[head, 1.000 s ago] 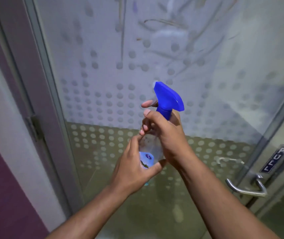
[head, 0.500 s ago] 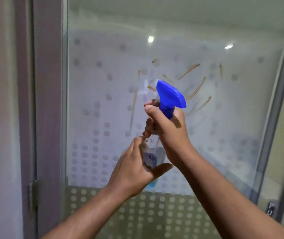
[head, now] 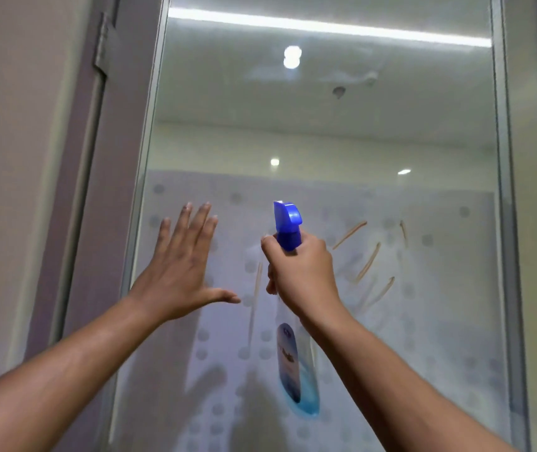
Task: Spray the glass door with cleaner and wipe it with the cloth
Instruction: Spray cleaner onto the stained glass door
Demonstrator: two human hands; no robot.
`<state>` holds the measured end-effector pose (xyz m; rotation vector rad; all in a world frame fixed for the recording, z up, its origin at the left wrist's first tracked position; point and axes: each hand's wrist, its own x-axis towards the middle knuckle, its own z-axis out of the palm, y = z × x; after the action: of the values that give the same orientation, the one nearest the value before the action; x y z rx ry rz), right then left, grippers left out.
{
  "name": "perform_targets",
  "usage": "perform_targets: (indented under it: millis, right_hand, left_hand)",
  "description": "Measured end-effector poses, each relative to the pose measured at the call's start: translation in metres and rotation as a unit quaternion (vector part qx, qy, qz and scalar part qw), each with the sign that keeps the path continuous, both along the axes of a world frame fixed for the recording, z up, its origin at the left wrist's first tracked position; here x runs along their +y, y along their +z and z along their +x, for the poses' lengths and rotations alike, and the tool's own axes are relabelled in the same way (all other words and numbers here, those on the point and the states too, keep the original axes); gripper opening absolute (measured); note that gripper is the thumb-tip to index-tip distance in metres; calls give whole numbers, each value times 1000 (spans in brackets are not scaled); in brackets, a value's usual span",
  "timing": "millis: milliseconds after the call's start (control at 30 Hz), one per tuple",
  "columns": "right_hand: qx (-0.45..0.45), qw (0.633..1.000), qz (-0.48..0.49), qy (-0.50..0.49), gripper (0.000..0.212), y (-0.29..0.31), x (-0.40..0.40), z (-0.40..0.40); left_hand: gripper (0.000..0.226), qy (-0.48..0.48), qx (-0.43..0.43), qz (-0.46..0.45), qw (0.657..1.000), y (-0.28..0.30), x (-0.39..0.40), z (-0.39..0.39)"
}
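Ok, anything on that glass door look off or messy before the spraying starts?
Yes: brown smear streaks fan across the frosted part of the glass door right of the spray bottle, and one long streak runs down between the hands. They look like dirt. No cloth is in view.

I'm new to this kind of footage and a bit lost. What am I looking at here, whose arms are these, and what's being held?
There is no machine here: a person wears a camera on the head, so you see their own two arms from above. The right hand grips a spray bottle with a blue trigger head, holding it up in front of a glass door. The left hand is open, fingers spread, raised toward the glass; contact cannot be told. Brown streaks mark the dotted frosted part. No cloth shows.
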<state>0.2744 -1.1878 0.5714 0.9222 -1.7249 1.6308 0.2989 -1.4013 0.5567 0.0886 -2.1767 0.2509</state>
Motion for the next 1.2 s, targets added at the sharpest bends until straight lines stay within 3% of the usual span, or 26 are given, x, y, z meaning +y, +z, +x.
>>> perform_targets:
  millis: [167,467,700,900,1033,1200]
  right_hand:
    - [-20,999,33,-38,29,18,-17,-3]
    - [-28,996,39,-75,31,26,3,-14]
    - [-81,988,-94,-90,23,31,77,-36]
    - [-111,972,-145,-146,16,39,133,-50]
    - [-121,982,-96,-107,13,43,117,-46]
    - [-63,994,65,-65,20,40,46,-18]
  left_hand:
    - [159,25,-66,2,998,20,-5,-15]
    - [174,51,-94,-12,994,20,-13,-18]
    - [174,54,-92,-17,994,19,-15,-19]
    - [175,51,-81,-22,995,18,-18,-21]
    - [176,57,-86,-21,994,19,-15,-19]
    - [174,73,-103,-15,992,21,-7,-12]
